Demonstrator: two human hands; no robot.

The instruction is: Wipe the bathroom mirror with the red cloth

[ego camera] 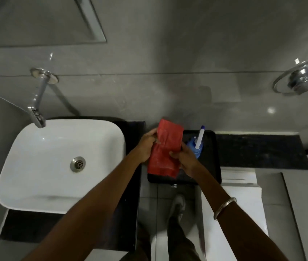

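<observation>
The red cloth [165,147], folded into a long strip, is held between both hands just above a black tray [213,166] on the dark counter. My left hand [146,146] grips its left edge near the top. My right hand [184,159] pinches its right side lower down. The mirror [42,19] hangs on the wall at the upper left, well above and left of the hands, and only its lower right corner is in view.
A blue spray bottle [196,146] with a white nozzle stands on the tray behind my right hand. A white basin [61,166] with a wall-mounted chrome tap [38,102] lies to the left. A chrome ring holder [299,78] is on the wall at right.
</observation>
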